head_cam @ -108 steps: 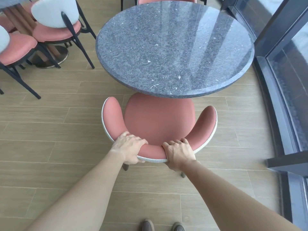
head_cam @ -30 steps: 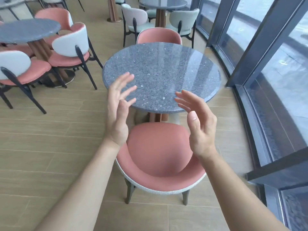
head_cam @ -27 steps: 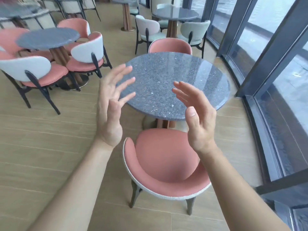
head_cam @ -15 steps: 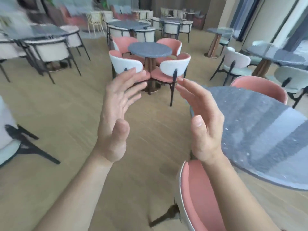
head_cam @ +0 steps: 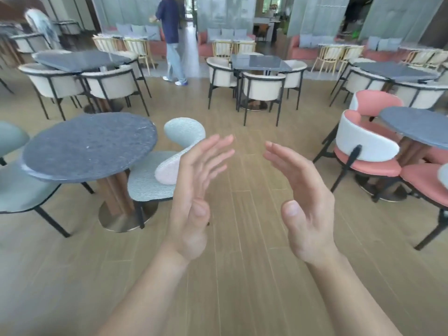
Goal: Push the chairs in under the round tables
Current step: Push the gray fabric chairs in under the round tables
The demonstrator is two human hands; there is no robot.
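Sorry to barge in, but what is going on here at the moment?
A person has the left hand and right hand raised open in front, palms facing each other, holding nothing. To the left, a pale green chair sits with its seat mostly out from under a round table, so it probably gets pushed in next.

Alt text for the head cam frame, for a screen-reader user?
The left hand and right hand are raised open and empty, palms facing each other, above a wooden café floor. At left, a pale green chair stands partly out from a grey round table; at right, pink-and-white chairs surround a second round table.
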